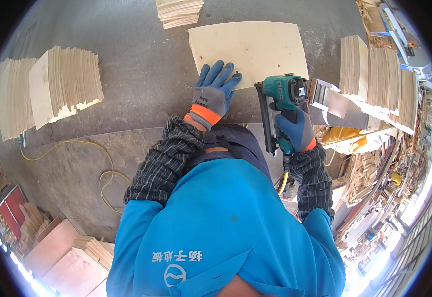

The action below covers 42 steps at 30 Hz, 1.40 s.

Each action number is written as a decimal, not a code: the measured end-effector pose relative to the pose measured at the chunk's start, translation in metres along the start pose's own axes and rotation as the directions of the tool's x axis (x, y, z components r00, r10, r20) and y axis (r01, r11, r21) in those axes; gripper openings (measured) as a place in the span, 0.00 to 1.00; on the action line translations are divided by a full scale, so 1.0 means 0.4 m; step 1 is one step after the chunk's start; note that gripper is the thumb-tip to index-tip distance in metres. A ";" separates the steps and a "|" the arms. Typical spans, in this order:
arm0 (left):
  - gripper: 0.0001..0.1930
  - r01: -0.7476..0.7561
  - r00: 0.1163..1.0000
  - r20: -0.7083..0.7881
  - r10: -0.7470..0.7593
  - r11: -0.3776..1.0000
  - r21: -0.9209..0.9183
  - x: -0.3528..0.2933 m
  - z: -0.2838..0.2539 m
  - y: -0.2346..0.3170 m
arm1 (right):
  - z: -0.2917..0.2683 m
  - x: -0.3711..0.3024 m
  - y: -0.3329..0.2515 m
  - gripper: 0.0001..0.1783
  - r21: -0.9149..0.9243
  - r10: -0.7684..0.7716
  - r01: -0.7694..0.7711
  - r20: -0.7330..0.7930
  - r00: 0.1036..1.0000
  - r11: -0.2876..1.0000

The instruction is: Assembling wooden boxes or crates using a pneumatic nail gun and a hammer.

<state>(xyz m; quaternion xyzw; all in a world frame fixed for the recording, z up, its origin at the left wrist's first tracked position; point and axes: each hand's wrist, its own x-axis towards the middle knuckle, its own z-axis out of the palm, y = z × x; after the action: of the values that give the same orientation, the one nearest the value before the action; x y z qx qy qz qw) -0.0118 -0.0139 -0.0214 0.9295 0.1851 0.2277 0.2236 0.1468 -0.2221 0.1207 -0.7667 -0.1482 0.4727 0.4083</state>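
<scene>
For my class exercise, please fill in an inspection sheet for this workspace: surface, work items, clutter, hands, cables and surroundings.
Surface: dark grey worktable, scuffed.
Work items: pale thin wooden sheet; teal nail or staple gun; wooden stacks at left, right and far edge.
Clutter: shiny box-like item right of the gun, kind unclear.
Hands: both gloved; left hand spread over the sheet's near edge, right hand gripping the gun.
Cables: yellow hose at the gun's base; another yellow length looped at left.
Surroundings: jumbled wood pieces at right.
</scene>
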 end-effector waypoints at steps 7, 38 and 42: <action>0.28 -0.007 1.000 -0.009 0.007 1.000 -0.001 -0.002 0.004 -0.003 | 0.000 -0.007 -0.006 0.22 0.094 -0.048 0.046 0.018 0.999 0.994; 0.24 0.037 0.894 0.365 0.258 0.771 -0.636 -0.017 -0.128 0.286 | -0.098 -0.478 0.192 0.27 0.436 0.188 0.098 -0.567 0.802 0.894; 0.31 0.187 0.759 0.546 0.355 0.684 -0.705 -0.055 -0.077 0.398 | -0.161 -0.471 0.280 0.18 0.545 0.157 0.211 -0.551 0.819 0.812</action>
<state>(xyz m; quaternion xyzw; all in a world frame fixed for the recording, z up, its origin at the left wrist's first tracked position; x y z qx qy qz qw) -0.0072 -0.1461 0.0753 0.7901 -0.0548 -0.0417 0.6091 0.0877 -0.4388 0.1627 -0.7071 0.1222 0.2362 0.6552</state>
